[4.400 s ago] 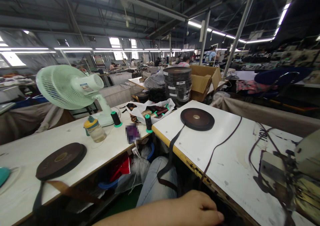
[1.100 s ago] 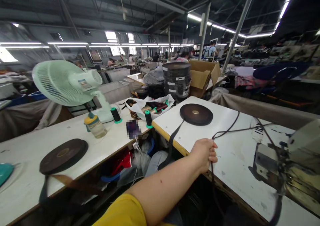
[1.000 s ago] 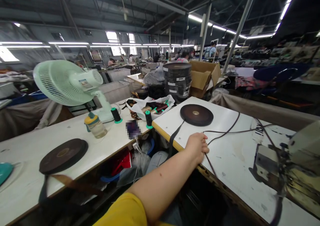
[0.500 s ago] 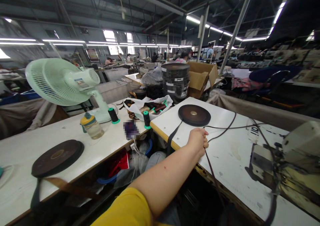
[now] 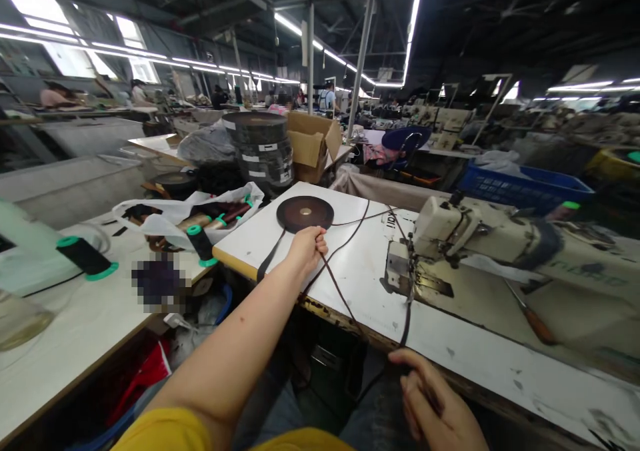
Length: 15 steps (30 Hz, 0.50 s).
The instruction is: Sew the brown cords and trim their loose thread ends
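Observation:
My left hand point(image 5: 306, 248) reaches out over the white table point(image 5: 360, 271) and is closed on a thin dark strap point(image 5: 338, 288). It sits just in front of a flat dark roll of strap point(image 5: 305, 212). The strap runs from my fist down over the table's front edge to my right hand point(image 5: 435, 404), which is low in front of me with fingers curled around the same strap. Another stretch of strap leads right toward the cream sewing machine point(image 5: 480, 234).
A white bag of thread spools point(image 5: 190, 214) and green-based black thread cones point(image 5: 201, 244) lie on the left table. A tall stack of dark rolls point(image 5: 263, 148) and an open cardboard box point(image 5: 313, 144) stand behind. An awl point(image 5: 533, 318) rests on the machine bed. People work far off.
My view has swung right, bringing the sewing machine fully into sight and the fan out. My left hand keeps hold of the strap near the roll. My right hand has come into view below.

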Each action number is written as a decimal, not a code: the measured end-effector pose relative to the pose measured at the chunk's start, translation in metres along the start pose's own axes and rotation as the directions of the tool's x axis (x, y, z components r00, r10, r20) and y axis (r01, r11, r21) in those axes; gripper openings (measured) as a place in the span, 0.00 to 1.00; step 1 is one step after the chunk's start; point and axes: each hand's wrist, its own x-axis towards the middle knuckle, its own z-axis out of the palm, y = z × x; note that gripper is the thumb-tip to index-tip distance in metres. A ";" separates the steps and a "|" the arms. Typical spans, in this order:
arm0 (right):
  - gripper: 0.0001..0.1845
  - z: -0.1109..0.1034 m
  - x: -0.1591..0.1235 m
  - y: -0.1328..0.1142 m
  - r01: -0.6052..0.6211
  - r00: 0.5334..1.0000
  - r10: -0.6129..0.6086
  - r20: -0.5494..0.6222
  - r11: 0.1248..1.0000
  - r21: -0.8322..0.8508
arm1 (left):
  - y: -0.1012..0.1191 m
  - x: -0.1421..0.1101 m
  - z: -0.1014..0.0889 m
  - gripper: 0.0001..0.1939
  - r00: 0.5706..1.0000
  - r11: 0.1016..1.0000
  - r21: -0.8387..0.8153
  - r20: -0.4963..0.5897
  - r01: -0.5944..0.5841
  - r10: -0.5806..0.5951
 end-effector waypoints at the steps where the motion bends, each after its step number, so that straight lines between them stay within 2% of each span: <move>1: 0.29 -0.002 0.005 -0.002 -0.005 1.000 0.004 -0.027 0.999 -0.035 | -0.001 -0.002 0.000 0.12 1.000 1.000 0.020 0.020 -0.012 0.011; 3: 0.23 -0.003 0.012 -0.005 -0.015 0.999 0.020 0.035 0.991 -0.135 | -0.003 -0.006 0.000 0.11 0.998 0.997 0.064 0.060 -0.040 0.036; 5: 0.19 0.000 0.015 -0.009 -0.030 0.984 0.056 0.170 0.988 -0.150 | -0.004 -0.009 -0.002 0.09 0.993 0.991 0.117 0.102 -0.071 0.059; 8: 0.15 0.007 0.015 -0.016 -0.123 0.961 0.096 0.260 0.988 0.089 | -0.006 -0.015 -0.008 0.06 0.984 0.967 0.221 0.153 -0.123 0.090; 11: 0.14 0.010 0.016 -0.028 -0.146 0.972 0.080 0.221 0.943 0.299 | -0.008 -0.030 -0.017 0.14 0.970 0.918 0.325 0.159 -0.228 0.185; 13: 0.14 0.009 0.018 -0.037 -0.035 0.991 -0.010 0.135 0.945 0.324 | -0.010 -0.048 -0.024 0.20 0.947 0.872 0.374 0.171 -0.316 0.270; 15: 0.15 0.008 0.021 -0.043 0.103 0.989 -0.127 0.069 0.952 0.287 | -0.013 -0.074 -0.032 0.20 0.917 0.814 0.431 0.263 -0.390 0.300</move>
